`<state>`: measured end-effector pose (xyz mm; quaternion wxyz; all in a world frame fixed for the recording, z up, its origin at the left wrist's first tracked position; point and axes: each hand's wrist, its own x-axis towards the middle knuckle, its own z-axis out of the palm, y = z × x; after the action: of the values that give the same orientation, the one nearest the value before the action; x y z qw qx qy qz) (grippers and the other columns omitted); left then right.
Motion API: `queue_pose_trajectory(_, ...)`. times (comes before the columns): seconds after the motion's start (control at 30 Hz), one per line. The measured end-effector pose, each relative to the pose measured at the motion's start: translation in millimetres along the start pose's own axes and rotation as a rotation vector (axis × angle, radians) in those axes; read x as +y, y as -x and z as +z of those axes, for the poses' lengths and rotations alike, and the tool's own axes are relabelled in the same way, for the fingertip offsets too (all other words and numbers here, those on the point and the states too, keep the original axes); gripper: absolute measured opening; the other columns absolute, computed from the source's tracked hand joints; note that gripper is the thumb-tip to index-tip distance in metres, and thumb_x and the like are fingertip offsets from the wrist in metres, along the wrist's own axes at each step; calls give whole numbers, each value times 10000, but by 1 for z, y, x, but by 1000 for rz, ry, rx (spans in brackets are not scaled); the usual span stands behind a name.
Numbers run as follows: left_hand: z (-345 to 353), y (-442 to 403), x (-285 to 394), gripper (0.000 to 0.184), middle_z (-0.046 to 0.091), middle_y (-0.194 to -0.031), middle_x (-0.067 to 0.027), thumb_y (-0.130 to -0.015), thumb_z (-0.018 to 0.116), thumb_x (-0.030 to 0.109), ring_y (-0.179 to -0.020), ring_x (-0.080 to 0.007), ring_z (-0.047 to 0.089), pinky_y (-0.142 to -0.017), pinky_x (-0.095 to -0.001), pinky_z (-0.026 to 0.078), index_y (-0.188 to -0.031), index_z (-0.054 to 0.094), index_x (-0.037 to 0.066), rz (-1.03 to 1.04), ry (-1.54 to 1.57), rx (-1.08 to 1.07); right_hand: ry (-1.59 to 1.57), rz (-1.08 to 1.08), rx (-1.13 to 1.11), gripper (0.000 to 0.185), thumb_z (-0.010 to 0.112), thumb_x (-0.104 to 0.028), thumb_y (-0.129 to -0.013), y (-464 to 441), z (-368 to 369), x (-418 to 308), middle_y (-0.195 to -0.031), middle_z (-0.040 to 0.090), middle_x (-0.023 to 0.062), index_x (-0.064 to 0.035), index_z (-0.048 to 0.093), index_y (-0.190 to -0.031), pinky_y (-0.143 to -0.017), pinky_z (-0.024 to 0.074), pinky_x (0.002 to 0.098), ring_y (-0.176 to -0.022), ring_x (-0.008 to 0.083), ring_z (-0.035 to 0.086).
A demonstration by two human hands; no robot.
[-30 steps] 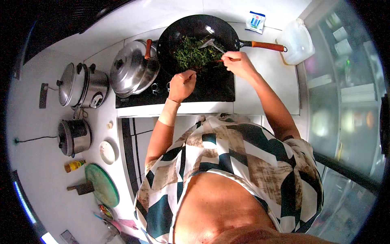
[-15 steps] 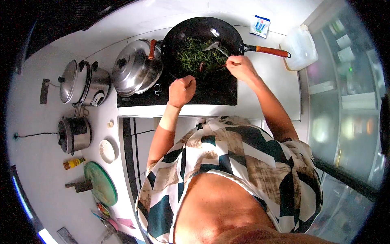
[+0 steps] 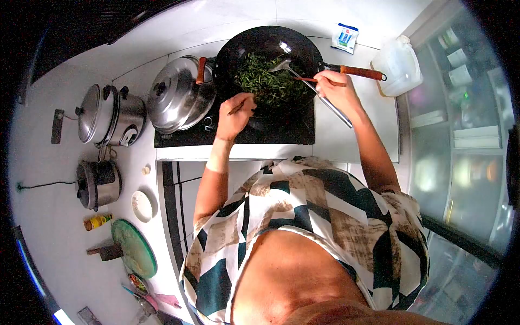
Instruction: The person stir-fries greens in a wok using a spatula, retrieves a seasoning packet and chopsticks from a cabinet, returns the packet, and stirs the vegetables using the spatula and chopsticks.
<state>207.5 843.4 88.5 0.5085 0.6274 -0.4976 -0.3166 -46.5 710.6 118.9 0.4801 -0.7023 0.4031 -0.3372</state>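
A black wok on the stove holds chopped dark green leafy vegetables. My right hand, at the wok's right rim, is closed around a reddish-brown chopstick whose tip points into the wok. A metal spatula leans in the wok, its head on the greens and its handle passing just beside that hand. Over the wok's near left rim, my left hand is closed on another brown chopstick; its far end is hidden by the fingers.
Left of the wok stands a steel lid. Farther left are a rice cooker, a smaller pot, a white bowl and a green-rimmed board with a cleaver. A plastic jug and a packet stand right.
My right hand has moved right and slightly down, away from the greens, uncovering the chopstick and the spatula's handle. My left hand has shifted slightly up and left.
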Motion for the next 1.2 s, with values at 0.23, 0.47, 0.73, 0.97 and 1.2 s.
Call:
queue_pose_trajectory(0.23,23,-15,-50,201,657,-794,-92,-859,576,82,-662,-124,617,-547,-244,494,-1012,629,-38,-87,130,-248,27,99,-200,170,546,-164,-863,-3,31,42,-606,596,63,-22,628,-817,-528,478,282,-546,139,586)
queue_pose_trajectory(0.47,-19,7,-19,190,653,-715,-75,-868,559,113,-606,-93,602,-538,-228,479,-975,644,-20,-87,-72,-62,-68,55,-30,174,521,-129,-900,-1,0,25,-672,613,38,6,630,-890,-527,485,239,-557,105,582)
queue_pose_trajectory(0.73,9,-4,-29,219,664,-763,-88,-890,548,112,-618,-100,595,-557,-230,485,-1044,621,-26,-8,161,-17,-148,108,-115,192,518,-150,-909,-6,26,45,-692,625,47,6,630,-907,-532,490,237,-571,111,610)
queue_pose_trajectory(0.97,7,2,-44,189,659,-688,-76,-869,549,118,-577,-83,584,-529,-230,465,-952,638,-27,38,24,-139,276,-140,-20,110,563,-154,-839,-18,42,46,-647,610,136,-61,621,-829,-543,481,332,-571,243,613)
queue_pose_trajectory(1.2,-13,14,-17,217,662,-755,-84,-900,538,129,-578,-96,575,-528,-232,469,-1030,632,-18,-11,4,-24,-93,88,-66,169,519,-139,-906,0,10,30,-690,623,41,-11,628,-910,-520,486,231,-554,98,586)
